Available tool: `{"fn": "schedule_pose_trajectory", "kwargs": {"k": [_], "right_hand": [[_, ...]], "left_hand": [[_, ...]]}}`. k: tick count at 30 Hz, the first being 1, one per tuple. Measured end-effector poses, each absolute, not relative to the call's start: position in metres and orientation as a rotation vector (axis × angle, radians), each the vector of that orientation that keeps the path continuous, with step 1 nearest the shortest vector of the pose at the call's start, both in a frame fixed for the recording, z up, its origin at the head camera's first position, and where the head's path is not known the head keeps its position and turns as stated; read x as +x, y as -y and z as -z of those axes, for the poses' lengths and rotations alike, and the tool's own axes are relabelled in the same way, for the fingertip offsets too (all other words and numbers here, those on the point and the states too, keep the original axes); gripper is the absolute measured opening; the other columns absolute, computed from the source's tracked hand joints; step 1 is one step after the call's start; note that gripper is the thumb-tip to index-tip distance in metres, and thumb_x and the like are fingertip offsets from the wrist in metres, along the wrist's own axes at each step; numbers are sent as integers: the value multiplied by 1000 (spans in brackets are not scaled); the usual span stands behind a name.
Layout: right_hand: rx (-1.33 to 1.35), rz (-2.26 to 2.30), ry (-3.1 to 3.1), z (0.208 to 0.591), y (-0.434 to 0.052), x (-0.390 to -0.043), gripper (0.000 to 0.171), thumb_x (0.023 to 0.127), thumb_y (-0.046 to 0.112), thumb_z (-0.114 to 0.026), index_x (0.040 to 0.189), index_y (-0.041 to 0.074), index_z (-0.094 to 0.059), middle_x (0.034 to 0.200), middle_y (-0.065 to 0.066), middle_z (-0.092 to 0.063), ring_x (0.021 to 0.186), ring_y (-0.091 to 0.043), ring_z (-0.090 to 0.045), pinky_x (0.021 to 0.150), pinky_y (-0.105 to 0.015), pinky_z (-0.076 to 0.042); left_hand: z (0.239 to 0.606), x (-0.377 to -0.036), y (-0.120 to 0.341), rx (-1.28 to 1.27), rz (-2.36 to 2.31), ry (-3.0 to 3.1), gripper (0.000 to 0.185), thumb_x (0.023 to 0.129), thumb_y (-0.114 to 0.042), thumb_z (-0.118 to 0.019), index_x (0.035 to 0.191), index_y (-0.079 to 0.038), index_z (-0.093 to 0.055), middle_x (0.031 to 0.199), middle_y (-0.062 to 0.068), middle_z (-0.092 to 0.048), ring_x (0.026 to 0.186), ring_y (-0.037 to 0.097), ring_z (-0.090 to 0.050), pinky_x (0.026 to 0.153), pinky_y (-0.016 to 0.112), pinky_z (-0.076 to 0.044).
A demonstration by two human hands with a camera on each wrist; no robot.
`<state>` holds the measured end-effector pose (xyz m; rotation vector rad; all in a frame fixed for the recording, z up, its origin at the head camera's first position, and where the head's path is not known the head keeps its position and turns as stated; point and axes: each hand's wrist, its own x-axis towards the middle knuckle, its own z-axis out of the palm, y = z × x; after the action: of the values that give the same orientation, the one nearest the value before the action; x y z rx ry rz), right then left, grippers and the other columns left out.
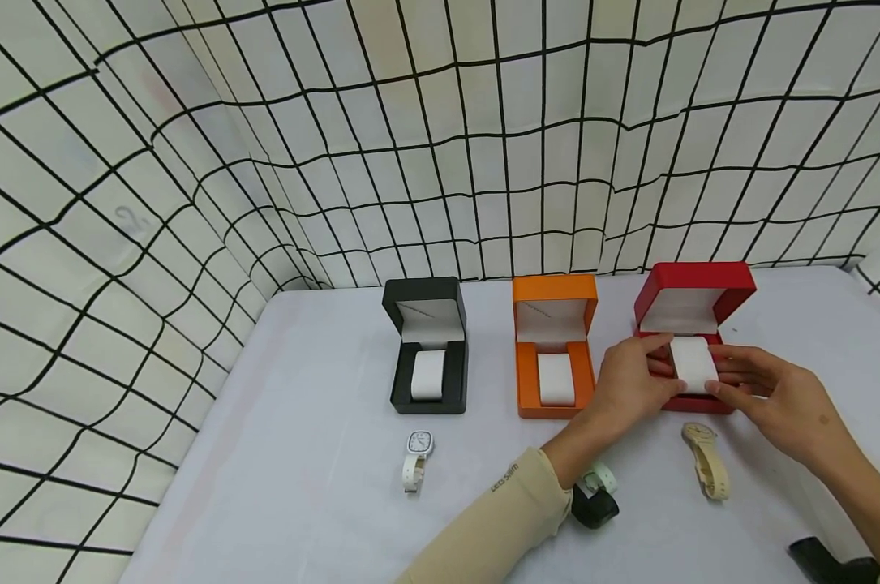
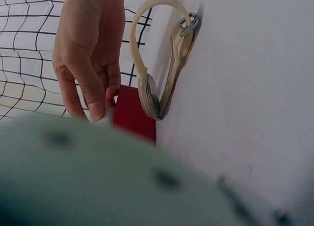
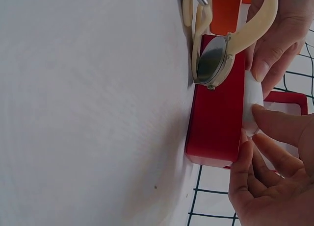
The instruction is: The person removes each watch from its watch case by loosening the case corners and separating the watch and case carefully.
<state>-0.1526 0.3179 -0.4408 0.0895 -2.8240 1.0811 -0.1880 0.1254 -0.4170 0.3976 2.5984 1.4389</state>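
Observation:
Both hands are at the red watch box (image 1: pixel 695 276), whose lid stands raised. The left hand (image 1: pixel 633 373) pinches the left side of a white watch cushion (image 1: pixel 693 365), its thumb at the lower left corner. On the cushion's opposite side, the right hand (image 1: pixel 783 397) grips with thumb and fingers. In the right wrist view the white cushion (image 3: pixel 252 96) rises above the red box's wall (image 3: pixel 216 118), held between both thumbs. Directly in front of the box lies a cream watch (image 1: pixel 706 462). A pale green strap (image 1: pixel 602 477) shows beside the left wrist, partly covered.
An orange watch box (image 1: pixel 527 381) and a black watch box (image 1: pixel 403 381) stand open to the left, each with a white cushion inside. In front of the black one lies a white watch (image 1: pixel 416 458). Black netting (image 1: pixel 498 134) over pale sheeting surrounds the table's back and left.

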Motion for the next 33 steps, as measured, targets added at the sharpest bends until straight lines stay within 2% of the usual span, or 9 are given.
{"fn": "schedule_pose_trajectory", "kwargs": {"k": [2,4,19,22,26,29,33], "right_hand": [[102,-1097,2818,440,-318,-153,54,94,16,-79,140,-2,-59,124,-31,-68,85,20,-53,66,-1,-47],[107,-1109,2815,440,-317,-153,54,94,17,-78,140,-2,-59,125,-31,-68,86,29,-43,66,-1,-47],[99,-1110,2796,442,-317,-151,51,93,13,-79,138,-3,-60,124,-32,-68,84,27,-44,64,-3,-48],[82,-1104,2812,442,-317,-151,52,92,14,-80,137,-4,-61,123,-31,-69,83,23,-49,63,-6,-50],[71,-1085,2824,442,-316,-152,52,91,15,-81,136,-3,-62,121,-30,-70,83,9,-60,62,-8,-51],[75,-1069,2822,442,-317,-152,52,91,14,-81,136,-3,-62,120,-30,-70,84,-7,-67,61,-8,-51],[61,-1058,2834,443,-317,-152,52,91,14,-81,136,-3,-62,118,-31,-70,91,-32,-71,60,-10,-52]], "left_hand": [[417,-188,-125,387,-1456,-2589,60,84,-7,-86,140,-16,-67,114,-3,-75,86,-4,-70,67,3,-51],[417,-188,-124,379,-1463,-2586,59,84,-7,-86,140,-16,-67,115,-3,-75,86,-4,-71,67,3,-51],[415,-190,-127,383,-1429,-2620,57,81,-6,-89,134,-17,-71,105,-3,-78,79,-5,-68,63,2,-48],[415,-189,-129,372,-1431,-2620,60,80,-5,-89,136,-16,-71,106,-3,-77,80,-5,-68,63,2,-48],[416,-189,-129,371,-1433,-2624,61,79,-5,-89,136,-16,-70,108,-2,-74,81,-5,-69,63,2,-48],[416,-189,-129,373,-1424,-2630,60,80,-5,-89,136,-16,-70,110,-1,-72,83,-5,-70,64,2,-48],[417,-189,-130,361,-1396,-2638,58,80,-6,-89,135,-16,-71,111,-2,-70,83,-6,-68,65,2,-48]]}}
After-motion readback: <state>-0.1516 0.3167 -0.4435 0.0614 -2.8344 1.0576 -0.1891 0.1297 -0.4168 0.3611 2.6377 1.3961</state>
